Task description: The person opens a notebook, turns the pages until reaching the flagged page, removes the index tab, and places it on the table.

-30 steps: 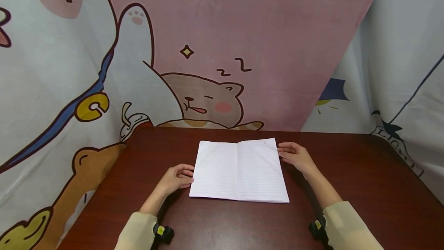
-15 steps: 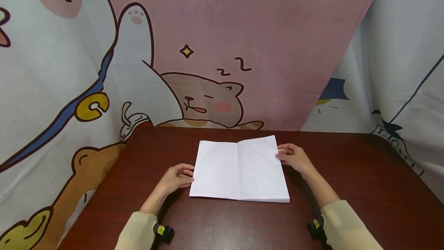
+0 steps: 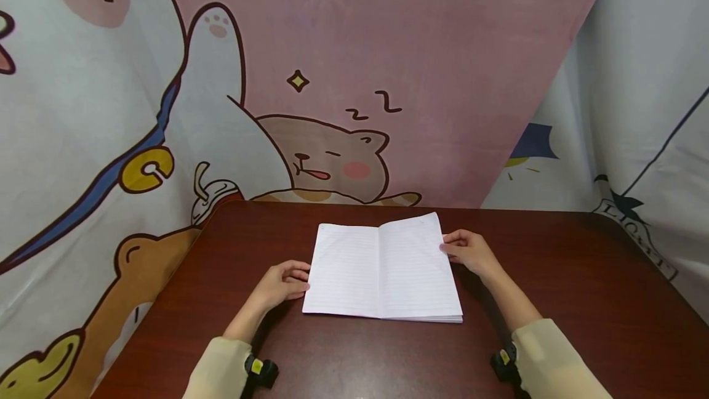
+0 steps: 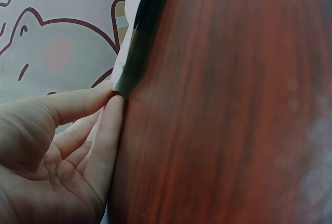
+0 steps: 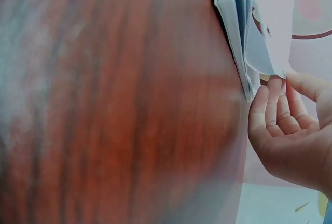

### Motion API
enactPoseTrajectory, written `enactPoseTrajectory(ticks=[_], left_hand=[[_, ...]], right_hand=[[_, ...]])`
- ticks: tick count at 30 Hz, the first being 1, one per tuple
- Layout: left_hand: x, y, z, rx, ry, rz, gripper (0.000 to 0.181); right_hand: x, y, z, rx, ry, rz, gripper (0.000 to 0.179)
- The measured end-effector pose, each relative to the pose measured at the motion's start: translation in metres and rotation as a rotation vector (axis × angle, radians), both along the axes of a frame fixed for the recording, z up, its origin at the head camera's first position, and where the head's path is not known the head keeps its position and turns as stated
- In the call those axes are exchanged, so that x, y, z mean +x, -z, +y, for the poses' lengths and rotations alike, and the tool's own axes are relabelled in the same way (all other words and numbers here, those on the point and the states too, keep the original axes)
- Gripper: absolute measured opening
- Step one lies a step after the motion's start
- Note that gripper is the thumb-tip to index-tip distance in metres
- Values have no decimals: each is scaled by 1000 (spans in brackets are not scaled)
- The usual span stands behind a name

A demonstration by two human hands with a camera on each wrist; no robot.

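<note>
An open notebook (image 3: 346, 270) with white lined pages lies on the table, its fold running down the middle. At its left edge, my left hand (image 3: 279, 285) pinches the dark cover (image 4: 139, 53) and page edge between thumb and finger, as the left wrist view shows. My right hand (image 3: 472, 252) pinches a lifted page (image 5: 277, 22) by its right edge. In the right wrist view this page curves up, apart from the page stack (image 5: 232, 32) under it, and the right fingertips come right up to the stack's corner.
Brown wooden table (image 3: 365, 362) under everything. A pink and white cartoon cloth (image 3: 443, 79) hangs behind the table's far edge and along both sides. Each wrist carries a small black camera (image 3: 263, 372) below its pale yellow sleeve (image 3: 221, 368).
The right hand has moved in slightly and now pinches the right page, whose upper right corner has risen and shifted slightly left. The left hand stays at the left edge.
</note>
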State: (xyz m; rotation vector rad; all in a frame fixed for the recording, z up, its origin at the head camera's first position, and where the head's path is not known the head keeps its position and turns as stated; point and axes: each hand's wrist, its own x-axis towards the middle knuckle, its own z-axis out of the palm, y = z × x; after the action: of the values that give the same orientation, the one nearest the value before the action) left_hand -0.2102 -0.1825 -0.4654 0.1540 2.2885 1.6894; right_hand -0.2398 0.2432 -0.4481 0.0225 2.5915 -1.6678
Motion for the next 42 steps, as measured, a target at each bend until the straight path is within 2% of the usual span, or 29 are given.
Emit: enactPoseTrajectory(ticks=[10,17,26,34,42], left_hand=[[0,0,0,9,-7,-9,43],[2,-1,1,33,22,0,45],[2,-2,1,23,13,-2,44],[4,-4,2,16,14,-2,44],[4,-4,2,9,14,0,45]], right_hand=[[2,-3,-2,8,17,13,32],[2,-2,-3,79,49,32,29],[3,-3,-5,146,78,65,28],[3,-4,-6,64,71,59,28],[4,-6,-7,34,67,41,32]])
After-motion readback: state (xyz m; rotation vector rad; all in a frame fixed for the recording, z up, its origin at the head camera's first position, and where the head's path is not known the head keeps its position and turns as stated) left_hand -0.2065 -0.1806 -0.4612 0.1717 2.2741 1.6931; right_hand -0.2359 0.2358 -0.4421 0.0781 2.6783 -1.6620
